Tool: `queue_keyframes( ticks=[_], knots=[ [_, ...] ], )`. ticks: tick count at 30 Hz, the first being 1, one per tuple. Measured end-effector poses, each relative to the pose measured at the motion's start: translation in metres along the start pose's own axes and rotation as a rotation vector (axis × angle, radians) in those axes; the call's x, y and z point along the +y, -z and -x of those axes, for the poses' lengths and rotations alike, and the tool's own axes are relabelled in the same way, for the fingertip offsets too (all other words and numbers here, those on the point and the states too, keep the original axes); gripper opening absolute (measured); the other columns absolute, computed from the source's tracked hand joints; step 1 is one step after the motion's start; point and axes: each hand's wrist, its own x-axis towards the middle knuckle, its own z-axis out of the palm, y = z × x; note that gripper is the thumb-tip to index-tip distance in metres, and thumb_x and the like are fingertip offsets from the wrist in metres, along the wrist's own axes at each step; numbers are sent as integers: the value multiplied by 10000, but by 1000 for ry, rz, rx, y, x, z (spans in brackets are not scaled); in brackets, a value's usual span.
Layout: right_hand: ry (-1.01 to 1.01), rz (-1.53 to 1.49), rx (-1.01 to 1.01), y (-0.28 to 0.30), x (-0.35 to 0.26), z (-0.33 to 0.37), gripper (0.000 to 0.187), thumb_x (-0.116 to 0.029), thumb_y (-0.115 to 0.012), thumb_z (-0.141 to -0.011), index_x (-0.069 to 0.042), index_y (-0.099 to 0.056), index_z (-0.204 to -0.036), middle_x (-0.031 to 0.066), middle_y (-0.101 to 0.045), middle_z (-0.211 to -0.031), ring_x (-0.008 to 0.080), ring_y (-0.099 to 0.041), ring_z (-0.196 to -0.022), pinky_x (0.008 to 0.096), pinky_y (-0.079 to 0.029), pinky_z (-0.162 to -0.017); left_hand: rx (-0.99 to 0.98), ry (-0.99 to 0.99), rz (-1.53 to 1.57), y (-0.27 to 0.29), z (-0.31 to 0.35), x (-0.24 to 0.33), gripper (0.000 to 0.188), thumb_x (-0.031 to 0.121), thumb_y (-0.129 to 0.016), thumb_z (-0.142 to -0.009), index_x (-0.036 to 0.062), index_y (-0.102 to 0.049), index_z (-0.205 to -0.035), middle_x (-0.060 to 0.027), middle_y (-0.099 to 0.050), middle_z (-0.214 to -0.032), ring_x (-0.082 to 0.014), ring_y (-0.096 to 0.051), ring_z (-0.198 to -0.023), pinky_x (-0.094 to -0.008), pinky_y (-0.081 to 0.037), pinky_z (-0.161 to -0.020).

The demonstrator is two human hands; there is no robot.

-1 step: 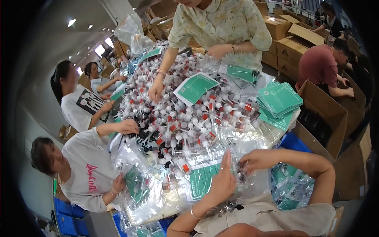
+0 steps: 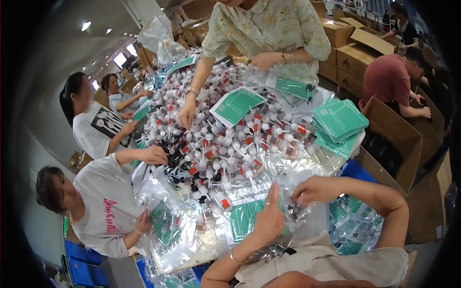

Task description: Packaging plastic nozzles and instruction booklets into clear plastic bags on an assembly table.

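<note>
Head view: left hand [image 2: 269, 222] was raised, near centre, fingers straight; right hand [image 2: 314, 192], fingers bent, was at clear plastic bag [image 2: 307, 222]. Could not tell whether either gripped it. Green leaflet [image 2: 244, 220] lay just left; white-capped bottles [image 2: 233, 144] heaped beyond.

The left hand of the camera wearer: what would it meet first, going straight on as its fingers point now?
Ahead of the left hand, probably the clear plastic first, then the heap of small bottles; its height above them is unclear.
</note>
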Motion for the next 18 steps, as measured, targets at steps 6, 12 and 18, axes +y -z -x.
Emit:
queue_keyframes(
  ticks=[6, 12, 18],
  knots=[
    [208, 1136, 601, 34, 0, -31, 249, -100, -562, -808, 17, -563, -1029, 135, -612, -1038, 227, -611, -808, 328, -492, -666, -51, -26, -166, -23, 10, -60, 768, 0, -494, -714, -23, -153, -1402, -194, -268, -1444, -364, -586, -951, -395, -501, -555],
    [170, 1423, 709, 31, 38, -68, 369, -94, -549, -740, 39, -524, -1084, 175, -561, -966, 316, -574, -813, 390, -478, -690, 31, -100, -43, -26, 9, -62, 743, 13, -497, -713, -9, -203, -1395, -163, -312, -1433, -349, -616, -808, -395, -493, -539],
    [210, 1262, 662, 35, 4, -76, 340, -65, -556, -710, 27, -495, -1032, 188, -523, -978, 350, -572, -796, 427, -477, -664, -6, -45, -11, -21, 9, -65, 759, 28, -505, -711, 4, -192, -1401, -152, -311, -1434, -349, -612, -786, -420, -483, -542]
  ],
)
